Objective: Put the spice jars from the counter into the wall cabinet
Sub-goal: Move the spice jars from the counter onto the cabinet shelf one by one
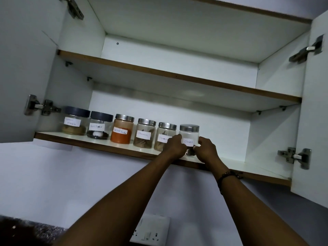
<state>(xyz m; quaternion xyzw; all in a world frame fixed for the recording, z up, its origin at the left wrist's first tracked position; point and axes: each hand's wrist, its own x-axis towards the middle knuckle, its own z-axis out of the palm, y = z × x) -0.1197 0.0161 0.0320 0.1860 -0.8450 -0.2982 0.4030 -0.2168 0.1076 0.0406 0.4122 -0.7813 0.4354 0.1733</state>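
- Wall cabinet (276, 82): both doors swung open; white interior; two shelves in view, upper shelf (177, 75) and bottom shelf (106, 142).
- Bottom shelf: six spice jars standing upright in one row near the front edge, running from the left wall toward the middle.
- Jar 1, masala jar (74, 123): dark lid, brown powder low in the glass, white label; leftmost, near the left hinge (40, 105).
- Jar 2, black pepper jar (99, 127): dark lid, just beside jar 1.
- Jar 3, red chilli powder jar (122, 129): steel lid, filled with orange-red powder.
- Jar 4, cinnamon jar (144, 133): steel lid, brown sticks inside.
- Jar 5, fifth jar (164, 134): steel lid, label partly hidden behind the left hand; wording not legible.
- Jar 6, cloves jar (189, 137): steel lid, label facing outward, rightmost in the row, base resting on the shelf just beside jar 5.
- Left hand (174, 146): raised to the shelf, fingers curled against the left side of the cloves jar, gripping it.
- Right hand (205, 150): fingers curled against the right side of the same jar, gripping it; beaded bracelet (229, 175) on the wrist.
- Below the cabinet: plain wall with a white switch-and-socket plate (150, 231); a speckled dark table (40, 231) at the lower left corner.
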